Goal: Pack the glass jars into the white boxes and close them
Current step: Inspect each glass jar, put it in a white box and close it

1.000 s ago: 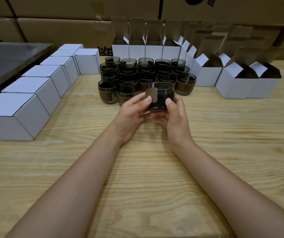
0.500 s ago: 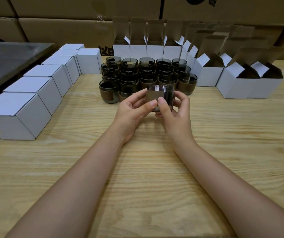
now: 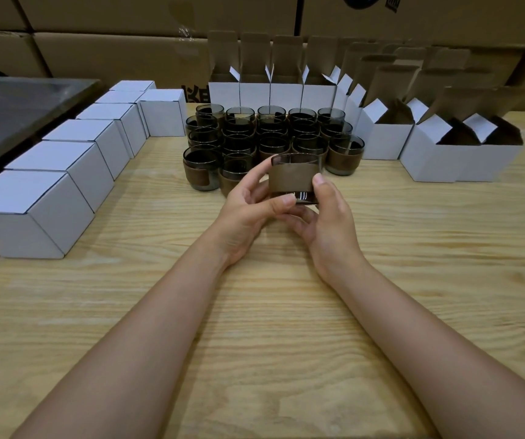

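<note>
Partly done, seemingly: closed boxes (image 3: 74, 160) left of jar cluster (image 3: 254, 134), open boxes (image 3: 388, 137) behind and right; in front, jar (image 3: 294, 177) pinched between left hand (image 3: 248, 210) and right hand (image 3: 327, 217), unboxed

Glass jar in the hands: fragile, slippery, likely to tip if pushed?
Probably fragile: the jar looks like thin dark glass. Its brown band likely adds grip; the bare base looks slick. Squat and wide, so tipping seems unlikely.
</note>
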`<state>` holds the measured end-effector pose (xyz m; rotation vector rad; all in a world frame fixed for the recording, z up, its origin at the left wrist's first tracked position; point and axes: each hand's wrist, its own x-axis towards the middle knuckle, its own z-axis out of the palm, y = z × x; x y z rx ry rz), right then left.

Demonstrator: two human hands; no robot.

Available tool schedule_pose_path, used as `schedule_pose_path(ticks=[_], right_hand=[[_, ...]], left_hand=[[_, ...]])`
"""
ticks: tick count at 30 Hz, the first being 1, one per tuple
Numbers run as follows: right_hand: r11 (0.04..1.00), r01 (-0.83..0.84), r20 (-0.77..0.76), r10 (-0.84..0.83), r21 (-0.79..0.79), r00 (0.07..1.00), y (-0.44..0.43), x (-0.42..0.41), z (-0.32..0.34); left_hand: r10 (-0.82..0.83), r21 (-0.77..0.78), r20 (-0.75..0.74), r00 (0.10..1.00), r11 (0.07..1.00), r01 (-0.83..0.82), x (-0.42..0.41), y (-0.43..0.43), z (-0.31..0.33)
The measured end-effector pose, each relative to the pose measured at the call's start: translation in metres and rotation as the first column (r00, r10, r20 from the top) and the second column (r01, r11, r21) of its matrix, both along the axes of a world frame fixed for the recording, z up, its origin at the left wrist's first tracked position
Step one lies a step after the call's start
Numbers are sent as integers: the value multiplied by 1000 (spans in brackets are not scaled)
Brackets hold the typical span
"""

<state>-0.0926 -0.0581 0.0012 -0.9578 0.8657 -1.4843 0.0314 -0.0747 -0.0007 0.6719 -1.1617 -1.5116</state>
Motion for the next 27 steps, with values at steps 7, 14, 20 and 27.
schedule_pose_path(ticks=[7, 14, 20, 27], right_hand=[[1000, -13, 40, 12, 25, 999, 0, 0, 1], [996, 81, -66, -78, 43, 995, 1, 2, -1], [994, 84, -40, -81, 72, 996, 1, 0, 0], [995, -6, 84, -2, 103, 996, 1, -4, 4]], left_hand=[[67, -28, 54, 996, 997, -66, 0, -3, -4], [139, -52, 102, 985, 990, -135, 0, -5, -7], [157, -85, 131, 979, 986, -146, -1, -4, -7], [131, -100, 168, 977, 988, -115, 0, -5, -7]])
